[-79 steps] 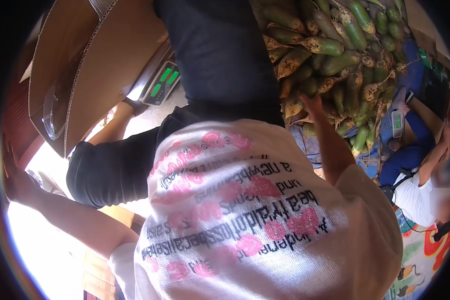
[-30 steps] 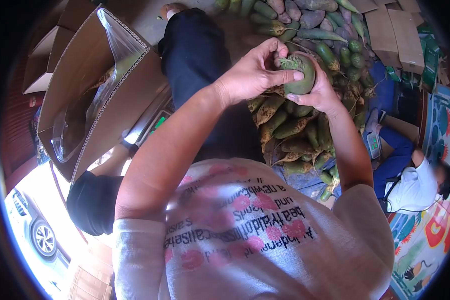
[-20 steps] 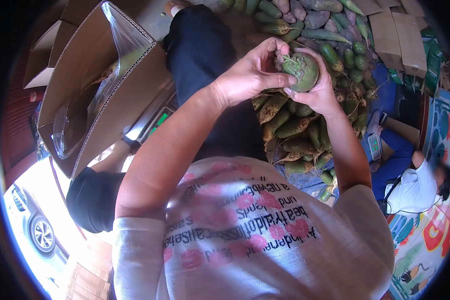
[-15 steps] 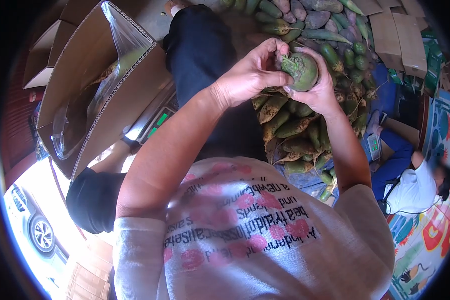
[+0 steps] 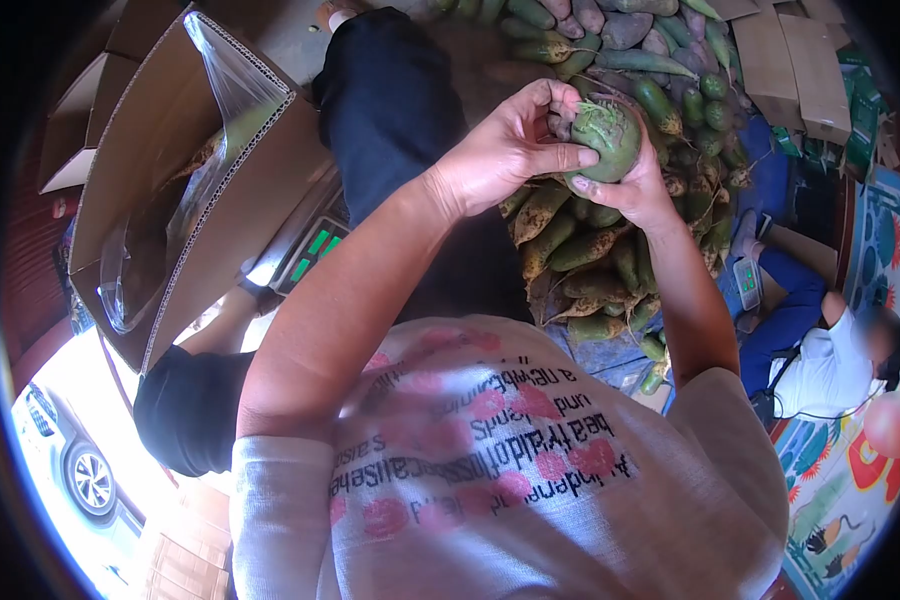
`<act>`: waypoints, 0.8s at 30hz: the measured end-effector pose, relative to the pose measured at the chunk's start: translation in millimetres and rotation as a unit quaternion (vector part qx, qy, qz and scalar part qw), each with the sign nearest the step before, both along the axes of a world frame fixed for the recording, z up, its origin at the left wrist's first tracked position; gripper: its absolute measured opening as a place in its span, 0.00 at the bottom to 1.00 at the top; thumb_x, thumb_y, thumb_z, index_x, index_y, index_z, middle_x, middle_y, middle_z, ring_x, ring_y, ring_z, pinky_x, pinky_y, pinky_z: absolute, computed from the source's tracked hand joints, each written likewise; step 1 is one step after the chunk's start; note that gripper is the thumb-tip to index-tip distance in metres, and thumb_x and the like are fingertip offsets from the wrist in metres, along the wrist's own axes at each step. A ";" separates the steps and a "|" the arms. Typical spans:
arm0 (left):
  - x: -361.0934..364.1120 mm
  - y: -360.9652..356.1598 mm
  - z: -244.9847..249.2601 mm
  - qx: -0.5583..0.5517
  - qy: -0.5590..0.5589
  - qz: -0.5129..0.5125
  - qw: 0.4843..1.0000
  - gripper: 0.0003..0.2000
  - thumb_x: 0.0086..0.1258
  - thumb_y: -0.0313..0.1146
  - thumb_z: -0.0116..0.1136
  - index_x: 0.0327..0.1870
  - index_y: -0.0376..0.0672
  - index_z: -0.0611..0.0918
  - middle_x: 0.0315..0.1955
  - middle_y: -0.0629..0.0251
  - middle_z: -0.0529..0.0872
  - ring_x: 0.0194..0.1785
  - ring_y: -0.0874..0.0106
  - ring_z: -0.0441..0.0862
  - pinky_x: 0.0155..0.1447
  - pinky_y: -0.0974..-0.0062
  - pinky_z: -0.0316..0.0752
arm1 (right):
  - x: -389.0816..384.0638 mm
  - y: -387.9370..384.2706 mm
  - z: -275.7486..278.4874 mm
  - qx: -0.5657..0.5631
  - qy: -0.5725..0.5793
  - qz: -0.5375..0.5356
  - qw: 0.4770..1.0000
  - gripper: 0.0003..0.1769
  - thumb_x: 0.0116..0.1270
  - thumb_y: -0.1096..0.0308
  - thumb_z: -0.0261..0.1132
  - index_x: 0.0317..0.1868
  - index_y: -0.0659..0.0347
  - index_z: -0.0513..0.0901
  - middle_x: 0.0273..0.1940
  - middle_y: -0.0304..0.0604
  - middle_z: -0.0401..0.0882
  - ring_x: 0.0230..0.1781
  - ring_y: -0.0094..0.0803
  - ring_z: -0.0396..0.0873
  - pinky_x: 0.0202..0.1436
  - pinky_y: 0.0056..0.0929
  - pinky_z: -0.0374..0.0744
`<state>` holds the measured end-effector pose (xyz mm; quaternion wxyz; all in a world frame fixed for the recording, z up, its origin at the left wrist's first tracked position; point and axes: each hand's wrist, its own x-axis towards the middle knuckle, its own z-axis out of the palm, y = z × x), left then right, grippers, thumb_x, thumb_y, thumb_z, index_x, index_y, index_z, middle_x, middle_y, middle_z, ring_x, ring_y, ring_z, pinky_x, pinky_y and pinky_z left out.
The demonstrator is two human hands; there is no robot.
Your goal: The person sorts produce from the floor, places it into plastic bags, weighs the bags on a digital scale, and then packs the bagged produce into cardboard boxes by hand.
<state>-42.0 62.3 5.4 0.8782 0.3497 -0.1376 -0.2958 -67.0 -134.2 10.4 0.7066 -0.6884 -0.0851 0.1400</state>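
Observation:
A round green radish (image 5: 610,140) with short cut leaf stubs on top is held up in front of me, above the heap. My right hand (image 5: 642,180) wraps round its right side and underside, with the thumb low on the near face. My left hand (image 5: 520,145) is at its left side, the thumb pressed on the skin and the forefinger bent close to the leaf stubs. Some of the left fingers are hidden behind the radish. Below and beyond both hands lie many green radishes (image 5: 580,250), some caked with soil.
On the left stands an open cardboard box (image 5: 240,180) with a plastic liner (image 5: 235,70). Beside it is a scale (image 5: 315,250) with a green display. At right, a co-worker (image 5: 820,360) sits near another scale (image 5: 747,283). Flattened cardboard (image 5: 795,70) lies at the upper right.
The radish has turned a little in my hands, so its leafy top now faces more away and more of its smooth side shows. My left thumb has slid slightly right.

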 end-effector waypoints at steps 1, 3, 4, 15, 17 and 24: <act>-0.5 -0.8 0.6 0.012 0.000 0.004 1.000 0.22 0.58 0.16 0.62 0.51 0.45 0.70 0.45 0.71 0.74 0.53 0.77 0.72 0.59 0.77 0.69 | -1.3 -1.2 -1.5 0.004 0.015 -0.006 1.000 0.47 0.44 0.80 0.72 0.66 0.61 0.58 0.59 0.42 0.68 0.62 0.30 0.66 0.63 0.33 0.70; -2.0 -2.7 1.7 0.057 -0.020 0.012 0.998 0.21 0.58 0.16 0.62 0.50 0.44 0.70 0.44 0.72 0.74 0.51 0.78 0.72 0.58 0.77 0.69 | -4.4 -8.2 -4.6 0.013 0.071 0.007 0.997 0.48 0.43 0.77 0.72 0.66 0.61 0.57 0.59 0.43 0.67 0.63 0.32 0.66 0.63 0.35 0.69; -2.8 -3.5 2.3 0.079 -0.031 0.017 0.996 0.21 0.58 0.17 0.63 0.50 0.44 0.70 0.43 0.73 0.74 0.51 0.79 0.72 0.58 0.78 0.70 | -5.2 -9.8 -5.3 0.017 0.099 0.013 0.995 0.49 0.42 0.75 0.72 0.67 0.61 0.57 0.59 0.43 0.67 0.63 0.33 0.65 0.63 0.36 0.69; 14.1 17.7 8.4 0.135 0.030 0.169 0.976 0.15 0.62 0.17 0.57 0.49 0.38 0.74 0.41 0.65 0.77 0.47 0.74 0.77 0.56 0.78 0.72 | 4.9 -20.8 -40.2 0.128 0.242 0.039 0.961 0.40 0.47 0.72 0.69 0.63 0.62 0.63 0.54 0.44 0.72 0.56 0.36 0.72 0.59 0.38 0.72; 26.3 47.1 39.2 0.137 0.010 0.218 0.966 0.15 0.64 0.20 0.57 0.52 0.36 0.73 0.42 0.64 0.79 0.47 0.74 0.77 0.57 0.78 0.71 | 8.1 -16.7 -57.7 0.070 0.261 -0.052 0.961 0.37 0.51 0.75 0.68 0.63 0.61 0.63 0.53 0.43 0.73 0.55 0.35 0.72 0.57 0.38 0.74; -18.7 205.1 123.6 0.283 -0.146 0.475 0.820 0.14 0.69 0.25 0.52 0.55 0.36 0.73 0.50 0.56 0.80 0.52 0.72 0.78 0.56 0.76 0.72 | 71.7 -2.0 -144.2 0.092 0.299 -0.122 0.942 0.38 0.54 0.74 0.69 0.64 0.59 0.61 0.49 0.42 0.75 0.50 0.33 0.75 0.50 0.37 0.78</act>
